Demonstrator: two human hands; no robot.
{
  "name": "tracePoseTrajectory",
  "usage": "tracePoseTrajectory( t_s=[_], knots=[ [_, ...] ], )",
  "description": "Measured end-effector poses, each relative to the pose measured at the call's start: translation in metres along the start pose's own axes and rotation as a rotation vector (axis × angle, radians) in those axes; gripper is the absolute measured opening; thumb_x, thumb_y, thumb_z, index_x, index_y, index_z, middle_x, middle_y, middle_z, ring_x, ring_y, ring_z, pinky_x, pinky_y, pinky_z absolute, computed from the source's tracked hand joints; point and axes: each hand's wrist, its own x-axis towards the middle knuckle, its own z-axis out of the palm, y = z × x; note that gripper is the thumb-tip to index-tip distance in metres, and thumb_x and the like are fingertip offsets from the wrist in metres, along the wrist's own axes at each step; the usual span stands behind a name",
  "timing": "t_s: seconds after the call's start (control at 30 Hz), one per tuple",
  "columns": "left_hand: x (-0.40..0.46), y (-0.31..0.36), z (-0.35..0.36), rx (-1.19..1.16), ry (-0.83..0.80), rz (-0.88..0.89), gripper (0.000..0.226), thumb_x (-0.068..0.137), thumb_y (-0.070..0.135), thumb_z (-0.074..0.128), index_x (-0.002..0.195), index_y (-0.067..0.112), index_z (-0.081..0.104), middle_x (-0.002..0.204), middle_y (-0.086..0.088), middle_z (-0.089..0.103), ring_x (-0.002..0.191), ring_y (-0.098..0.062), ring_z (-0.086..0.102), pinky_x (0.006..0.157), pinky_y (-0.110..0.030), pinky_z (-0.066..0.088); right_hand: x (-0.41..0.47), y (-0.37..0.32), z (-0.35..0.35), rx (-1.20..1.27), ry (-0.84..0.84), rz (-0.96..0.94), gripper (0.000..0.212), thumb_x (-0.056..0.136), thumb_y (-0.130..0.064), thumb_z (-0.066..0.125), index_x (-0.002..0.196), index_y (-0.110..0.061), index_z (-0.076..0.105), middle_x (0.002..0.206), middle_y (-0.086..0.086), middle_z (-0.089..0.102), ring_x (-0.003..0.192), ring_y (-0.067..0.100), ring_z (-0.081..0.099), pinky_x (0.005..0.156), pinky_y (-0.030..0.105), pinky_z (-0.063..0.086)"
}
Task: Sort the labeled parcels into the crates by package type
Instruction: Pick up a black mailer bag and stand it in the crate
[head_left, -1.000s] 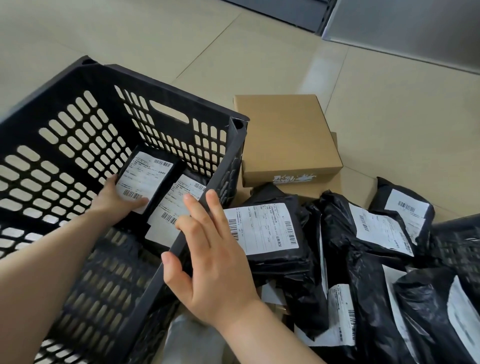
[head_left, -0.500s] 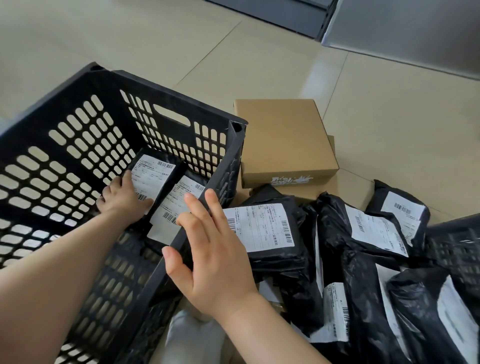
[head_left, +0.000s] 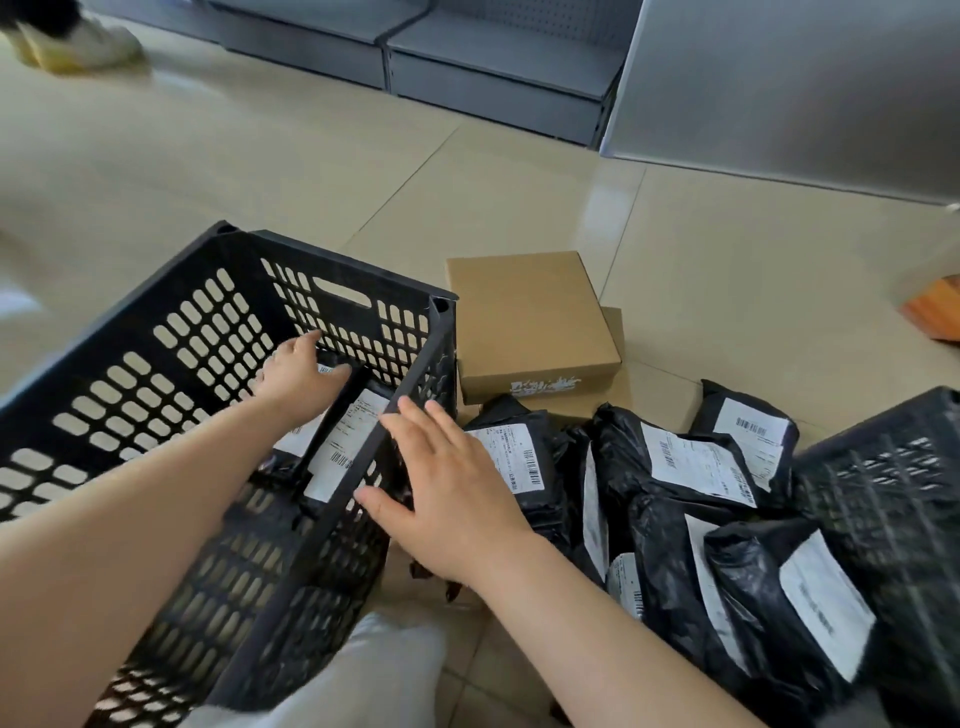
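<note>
I can read nothing here — white shipping labels (head_left: 698, 465) on black plastic mailer bags (head_left: 670, 561) show barcodes, print too blurred.

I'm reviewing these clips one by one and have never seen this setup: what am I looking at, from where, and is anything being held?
No machine here: a camera on a person's head looks down at their two bare hands. The left hand reaches into a black slatted crate and rests on labeled black parcels inside; whether it grips one is unclear. The right hand, fingers straight, rests at the crate's rim and holds nothing. On the tiled floor lie more black mailer bags, brown cardboard boxes and part of a second crate.
</note>
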Motion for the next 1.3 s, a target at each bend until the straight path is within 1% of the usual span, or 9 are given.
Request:
tracePoseTrajectory(
  t_s=[0.13, 0.23, 0.53, 0.67, 0.8, 0.9, 1.07, 1.2, 1.3],
  knots=[
    [-0.025, 0.046, -0.025, -0.095, 0.071, 0.149, 0.066, 0.097, 0.039, 0.052, 0.154, 0.019, 0.027, 0.155, -0.012, 0.033, 0.142, -0.032, 0.031, 0.115, -0.052, 0.029, -0.022, 0.015, -0.034, -0.105, -0.027, 0.076, 0.072, 0.100, -0.056, 0.040, 0.158, -0.021, 0.014, 0.167, -0.003, 0.006, 0.153, 0.017, -0.003, 0.123, 0.040, 0.007],
    [-0.039, 0.071, -0.033, -0.137, -0.006, 0.227, 0.065, 0.099, 0.035, 0.050, 0.156, 0.021, 0.022, 0.156, -0.011, 0.031, 0.139, -0.031, 0.036, 0.114, -0.049, 0.032, -0.037, 0.026, -0.057, -0.225, -0.072, 0.124, 0.072, 0.101, -0.054, 0.040, 0.158, -0.020, 0.013, 0.167, -0.001, 0.007, 0.154, 0.020, 0.000, 0.122, 0.041, 0.010],
    [-0.076, 0.137, -0.033, 0.170, -0.082, 0.525, 0.057, 0.096, 0.032, 0.051, 0.150, 0.022, 0.037, 0.155, -0.006, 0.038, 0.148, -0.030, 0.020, 0.120, -0.046, 0.020, -0.090, 0.046, -0.121, -0.232, -0.082, 0.307, 0.071, 0.099, -0.052, 0.045, 0.156, -0.021, 0.016, 0.163, -0.001, 0.021, 0.151, 0.021, 0.012, 0.121, 0.043, 0.022],
    [-0.087, 0.155, -0.017, 0.146, -0.181, 0.453, 0.053, 0.096, 0.026, 0.050, 0.148, 0.021, 0.040, 0.153, -0.006, 0.041, 0.145, -0.032, 0.025, 0.117, -0.048, 0.026, -0.100, 0.050, -0.139, -0.095, -0.196, 0.425, 0.076, 0.097, -0.053, 0.049, 0.157, -0.022, 0.014, 0.161, 0.003, 0.026, 0.148, 0.024, 0.018, 0.115, 0.043, 0.031],
    [-0.097, 0.152, 0.010, 0.255, -0.370, 0.423, 0.050, 0.097, 0.026, 0.050, 0.146, 0.019, 0.041, 0.144, -0.010, 0.047, 0.127, -0.029, 0.048, 0.105, -0.041, 0.043, -0.104, 0.055, -0.153, -0.111, -0.225, 0.461, 0.073, 0.099, -0.050, 0.047, 0.157, -0.024, 0.012, 0.159, 0.005, 0.028, 0.146, 0.024, 0.025, 0.109, 0.041, 0.035],
    [-0.100, 0.139, 0.020, 0.318, -0.469, 0.387, 0.041, 0.100, 0.021, 0.043, 0.141, 0.017, 0.048, 0.135, -0.007, 0.055, 0.115, -0.026, 0.056, 0.091, -0.032, 0.046, -0.102, 0.063, -0.158, -0.118, -0.245, 0.477, 0.062, 0.104, -0.034, 0.040, 0.157, -0.023, 0.012, 0.161, 0.005, 0.025, 0.145, 0.025, 0.025, 0.108, 0.040, 0.038],
    [-0.090, 0.132, 0.029, 0.272, -0.413, 0.299, 0.035, 0.101, 0.019, 0.039, 0.133, 0.016, 0.056, 0.116, -0.004, 0.059, 0.094, -0.020, 0.055, 0.079, -0.028, 0.045, -0.097, 0.074, -0.162, -0.120, -0.288, 0.520, 0.066, 0.097, -0.004, 0.031, 0.157, -0.023, 0.013, 0.159, 0.007, 0.027, 0.141, 0.029, 0.030, 0.102, 0.039, 0.043],
    [-0.087, 0.133, 0.049, 0.428, -0.546, 0.310, 0.055, 0.099, 0.007, 0.035, 0.152, 0.019, 0.031, 0.148, -0.009, 0.044, 0.120, -0.027, 0.053, 0.089, -0.032, 0.045, -0.093, 0.083, -0.161, -0.124, -0.279, 0.530, 0.063, 0.098, -0.008, 0.034, 0.156, -0.022, 0.014, 0.156, 0.008, 0.032, 0.142, 0.030, 0.028, 0.100, 0.039, 0.043],
    [-0.091, 0.122, 0.064, 0.593, -0.596, 0.315, 0.064, 0.097, 0.004, 0.038, 0.157, 0.014, 0.018, 0.157, -0.010, 0.033, 0.135, -0.030, 0.044, 0.103, -0.035, 0.041, -0.093, 0.088, -0.159, -0.111, -0.283, 0.540, 0.061, 0.100, -0.013, 0.035, 0.156, -0.022, 0.013, 0.156, 0.008, 0.032, 0.139, 0.029, 0.032, 0.096, 0.037, 0.043]
  ],
)
